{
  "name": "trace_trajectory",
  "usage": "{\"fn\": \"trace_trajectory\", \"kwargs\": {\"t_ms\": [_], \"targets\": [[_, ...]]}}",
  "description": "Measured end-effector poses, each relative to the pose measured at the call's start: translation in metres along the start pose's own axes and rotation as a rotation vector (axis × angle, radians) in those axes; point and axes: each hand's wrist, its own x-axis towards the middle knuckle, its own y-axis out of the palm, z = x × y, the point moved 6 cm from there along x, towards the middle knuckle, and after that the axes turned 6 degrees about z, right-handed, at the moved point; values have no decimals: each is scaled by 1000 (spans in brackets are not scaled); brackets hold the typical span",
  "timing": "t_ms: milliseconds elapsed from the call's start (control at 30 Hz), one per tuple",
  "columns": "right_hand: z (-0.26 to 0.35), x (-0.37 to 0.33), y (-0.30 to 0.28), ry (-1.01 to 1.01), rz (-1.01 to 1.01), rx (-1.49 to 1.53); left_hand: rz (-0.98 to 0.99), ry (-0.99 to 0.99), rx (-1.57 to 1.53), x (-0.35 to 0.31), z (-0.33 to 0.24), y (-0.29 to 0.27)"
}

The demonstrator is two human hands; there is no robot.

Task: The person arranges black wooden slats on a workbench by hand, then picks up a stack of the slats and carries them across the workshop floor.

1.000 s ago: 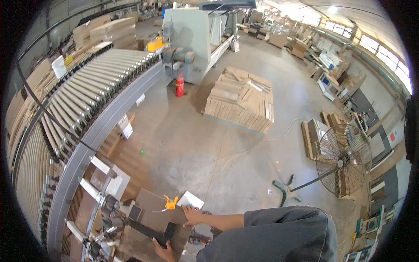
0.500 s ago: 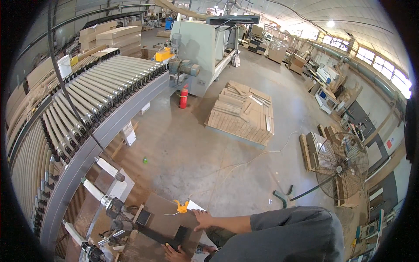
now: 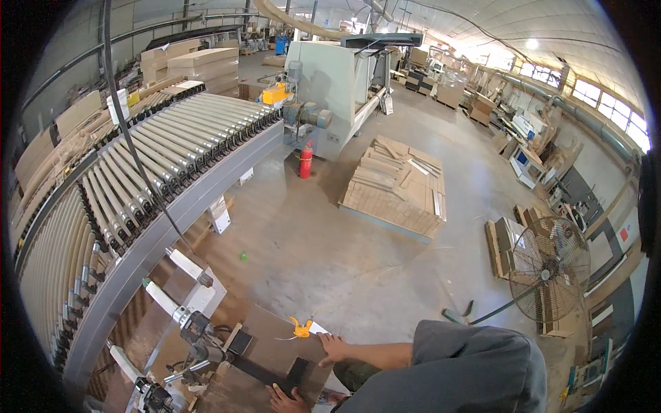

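A brown tabletop (image 3: 272, 337) lies below me. My right hand (image 3: 334, 349) rests at its right edge, fingers spread, beside a white flat piece (image 3: 318, 329) and a small orange two-pronged object (image 3: 301, 327) with a thin pale strand. Closer to the lower edge, my left hand (image 3: 288, 399) lies with its fingers apart at the end of a long dark strip (image 3: 256, 370). A black rectangular block (image 3: 297, 372) sits between my hands. Left of them stands a machine head with metal cylinders (image 3: 200, 334). Neither hand appears to hold anything.
A long roller conveyor (image 3: 179, 141) runs along the left toward a pale green machine (image 3: 313, 86). A red fire extinguisher (image 3: 306, 160) stands near it. Ahead is a stack of wooden boards (image 3: 392, 186); a large standing fan (image 3: 549, 270) is at the right.
The whole view has shifted, so the surroundings sit slightly lower and farther right in the picture. Both hands keep about the same places on the tabletop.
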Motion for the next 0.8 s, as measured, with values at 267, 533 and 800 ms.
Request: {"fn": "trace_trajectory", "kwargs": {"t_ms": [267, 533, 800], "targets": [[10, 9, -7, -26, -24, -37, -50, 28, 24, 4, 10, 11], [9, 24, -4, -41, -59, -2, -24, 48, -5, 20, 8, 6], [7, 31, -3, -53, -84, -26, -41, 100, -33, 28, -1, 10]]}}
